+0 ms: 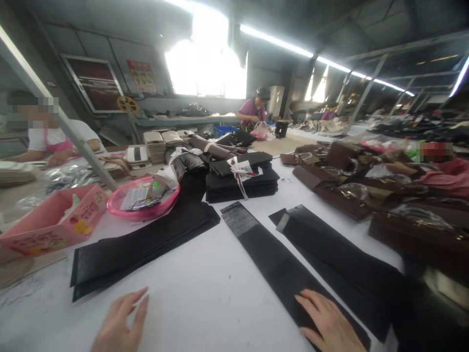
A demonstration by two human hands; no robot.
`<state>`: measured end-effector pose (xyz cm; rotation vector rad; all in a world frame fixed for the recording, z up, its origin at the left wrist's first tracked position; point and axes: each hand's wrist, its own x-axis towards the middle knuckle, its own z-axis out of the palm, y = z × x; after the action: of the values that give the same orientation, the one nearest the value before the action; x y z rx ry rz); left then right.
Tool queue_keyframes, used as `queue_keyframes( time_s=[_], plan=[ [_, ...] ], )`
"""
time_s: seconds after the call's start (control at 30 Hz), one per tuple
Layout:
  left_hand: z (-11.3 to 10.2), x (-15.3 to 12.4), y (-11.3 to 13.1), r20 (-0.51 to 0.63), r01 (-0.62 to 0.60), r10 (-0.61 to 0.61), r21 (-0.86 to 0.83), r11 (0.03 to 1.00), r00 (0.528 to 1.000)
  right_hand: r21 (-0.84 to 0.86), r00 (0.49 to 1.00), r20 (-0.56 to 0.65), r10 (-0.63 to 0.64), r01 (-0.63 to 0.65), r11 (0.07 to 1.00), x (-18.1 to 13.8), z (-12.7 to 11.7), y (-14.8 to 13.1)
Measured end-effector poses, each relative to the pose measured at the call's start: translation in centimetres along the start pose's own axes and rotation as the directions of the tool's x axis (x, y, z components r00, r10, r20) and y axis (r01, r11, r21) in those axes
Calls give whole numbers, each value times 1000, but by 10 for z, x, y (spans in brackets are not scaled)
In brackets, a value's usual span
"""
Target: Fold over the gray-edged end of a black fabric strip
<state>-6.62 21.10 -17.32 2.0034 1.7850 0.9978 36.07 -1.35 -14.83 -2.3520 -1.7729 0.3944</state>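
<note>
My right hand (326, 320) rests on a long black strip of material (278, 264), fingers spread over its near part. The strip lies flat and slanting on the white tabletop (205, 293), with a shinier patch at its far end. Over the table at the lower left is my left hand (122, 320), its thumb and fingers apart and nothing between them. Beyond it lies a fanned stack of black strips (139, 244). More black strips (337, 249) overlap to the right of my right hand.
A pink basin (142, 212) with small items and a pink box (54, 220) stand at the left. Folded black pieces (242, 188), tied with a white strip, sit at the back. Brown handbags (333, 195) crowd the right side. Other people work at the left, back and right.
</note>
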Motion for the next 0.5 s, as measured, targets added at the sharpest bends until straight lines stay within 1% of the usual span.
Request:
queue_keyframes(
  time_s=[0.03, 0.13, 0.2, 0.27, 0.33, 0.4, 0.5],
  plan=[
    [8, -16, 12, 71, -50, 54, -51, 997, 996, -5, 1000, 7, 14, -14, 1000, -9, 3, 6],
    [34, -54, 53, 190, -145, 182, -193, 970, 965, -8, 998, 68, -2, 3, 1000, -29, 3, 15],
    [48, -71, 77, 241, -197, 253, -236, 952, 937, -11, 993, 115, -41, 42, 999, -37, -1, 20],
    [59, -82, 93, 269, -234, 302, -256, 938, 915, 12, 984, 149, -93, 92, 996, -43, -6, 27],
    [65, -89, 101, 275, -273, 334, -239, 932, 902, 69, 974, 174, -147, 137, 988, -48, -9, 37],
    [69, -94, 101, 270, -312, 355, -190, 931, 895, 135, 969, 171, -176, 154, 979, -52, -10, 49],
    [74, -99, 96, 271, -349, 372, -130, 928, 888, 209, 978, 86, -189, 168, 963, -57, -8, 64]
  ],
)
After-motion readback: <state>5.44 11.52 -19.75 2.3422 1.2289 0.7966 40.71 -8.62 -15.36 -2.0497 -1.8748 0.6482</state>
